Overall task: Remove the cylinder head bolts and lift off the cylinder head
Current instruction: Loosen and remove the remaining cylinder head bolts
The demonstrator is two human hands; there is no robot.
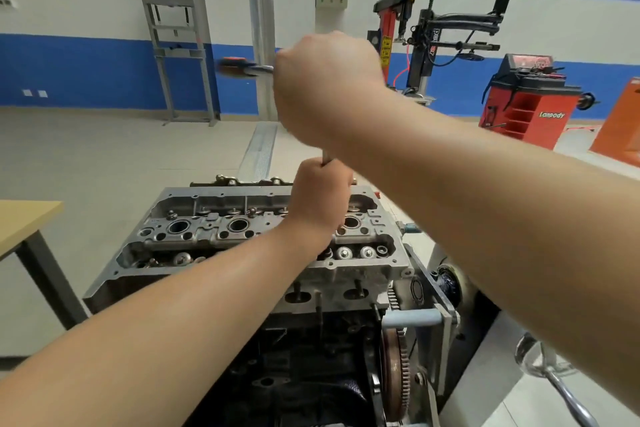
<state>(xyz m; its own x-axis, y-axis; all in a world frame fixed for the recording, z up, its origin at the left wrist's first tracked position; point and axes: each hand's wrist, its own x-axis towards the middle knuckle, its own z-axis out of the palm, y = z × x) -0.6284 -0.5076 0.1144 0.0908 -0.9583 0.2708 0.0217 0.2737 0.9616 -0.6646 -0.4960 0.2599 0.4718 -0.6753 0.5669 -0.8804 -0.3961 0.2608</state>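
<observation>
Head (360, 270) is still sitting on the block, on the stand in the near middle of the shot, with the left hand (320, 199) wrapped round the extension (326, 160) low down and the right hand (325, 87) clenched on the wrench (239, 66) up top, handle poking out left. I'd say keep that lower hand steadying the shaft dead vertical so the socket stays square on the bolt, and pull smooth instead of jerking. Only container-ish thing is the red cabinet (519, 111) far right, and I can't make out what's on its shelves

The cylinder head (263, 239) sits on the engine block (311, 367) at centre. A table (24, 222) stands at 9 o'clock. A wheel balancer (530, 97) stands at 2 o'clock, behind.
</observation>
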